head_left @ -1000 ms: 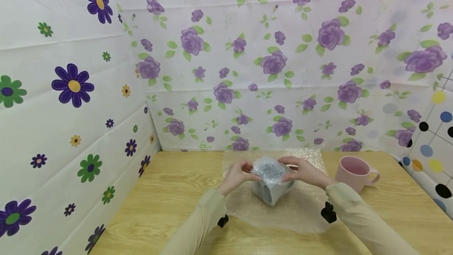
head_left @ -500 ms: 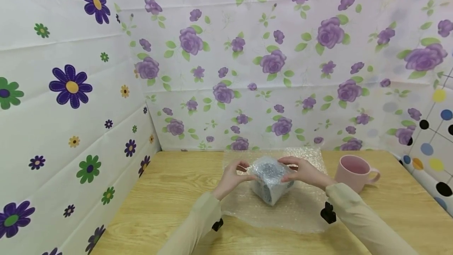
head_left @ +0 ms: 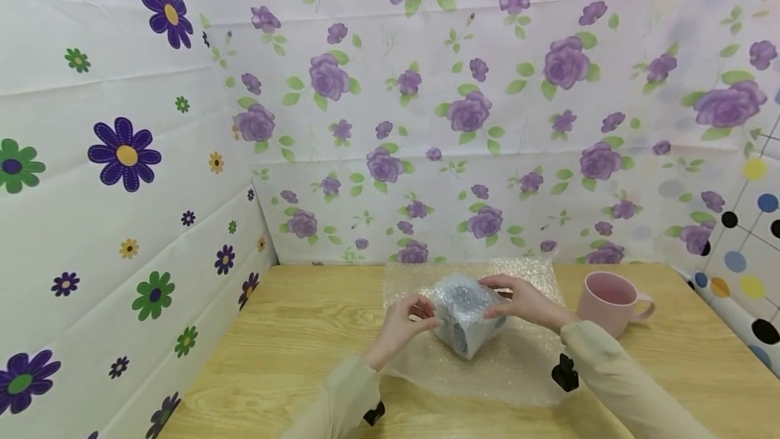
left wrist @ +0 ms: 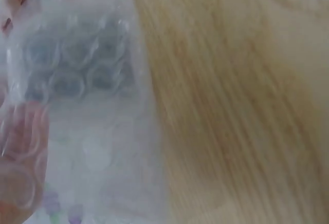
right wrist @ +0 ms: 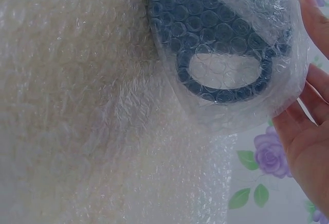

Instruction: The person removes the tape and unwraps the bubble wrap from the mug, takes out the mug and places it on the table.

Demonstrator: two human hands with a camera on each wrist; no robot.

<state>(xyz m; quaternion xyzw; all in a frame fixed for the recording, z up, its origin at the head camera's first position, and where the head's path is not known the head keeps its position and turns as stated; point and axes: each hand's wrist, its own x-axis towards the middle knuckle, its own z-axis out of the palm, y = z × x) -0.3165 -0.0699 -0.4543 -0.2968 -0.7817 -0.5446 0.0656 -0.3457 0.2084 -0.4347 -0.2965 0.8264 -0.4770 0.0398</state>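
A dark blue mug, its handle showing through, sits bundled in bubble wrap on a flat sheet of the same wrap. My right hand grips the bundle's right side between thumb and fingers; the right wrist view shows the fingers at the wrap's edge. At the bundle's left, my left hand has its fingers and thumb curved at a wrap edge. In the left wrist view, part of that hand shows through a clear flap. The exact pinch point is unclear.
A pink mug stands on the wooden table, just beyond my right wrist. The flat bubble wrap sheet spreads under the bundle. A flowered cloth wall rises behind the table's back edge.
My left hand has drawn slightly left and down, away from the bundle's middle. The right hand and bundle stay almost still.
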